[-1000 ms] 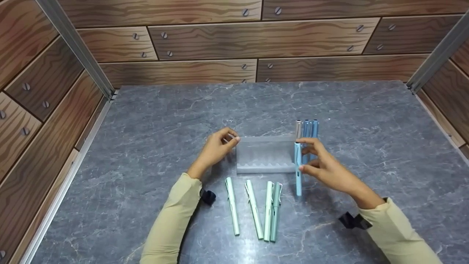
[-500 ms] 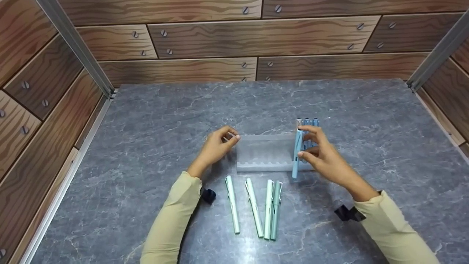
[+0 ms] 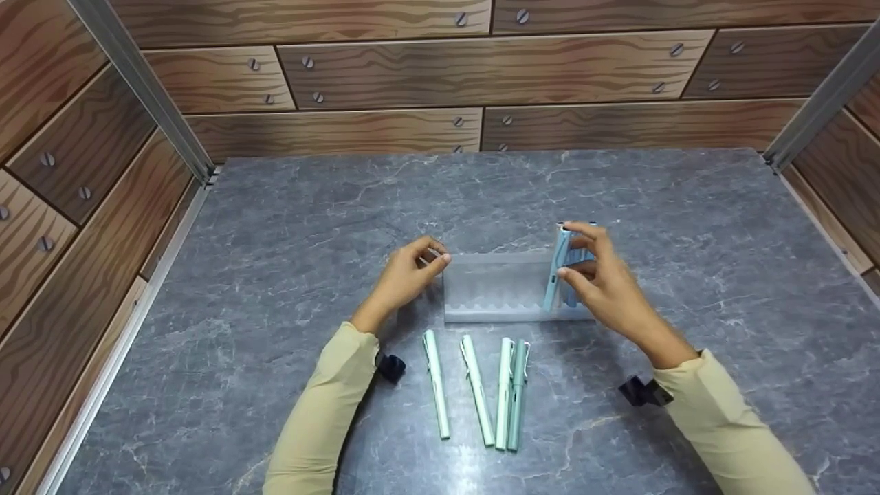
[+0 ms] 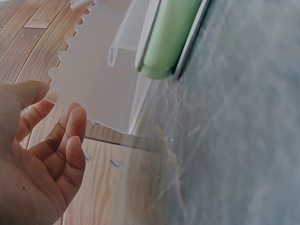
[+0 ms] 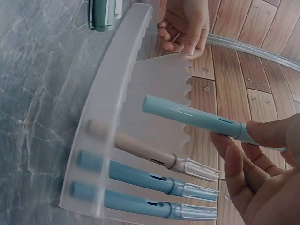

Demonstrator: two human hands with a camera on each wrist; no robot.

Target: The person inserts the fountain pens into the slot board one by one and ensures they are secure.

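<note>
You're angling your pale khaki, fabric-sleeved left arm [image 3: 317,416] forward and inward; your bare left hand [image 3: 409,273] is pinching with thumb and index finger, other fingers bending loosely. Your khaki-sleeved right arm [image 3: 732,426] is slanting inward too; your bare right hand [image 3: 610,283] is pinching, thumb low, index finger highest, other fingers bending between.

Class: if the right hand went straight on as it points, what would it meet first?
Probably the translucent rack: the right hand, holding a light blue pen, points towards it, though depth is unclear.
</note>
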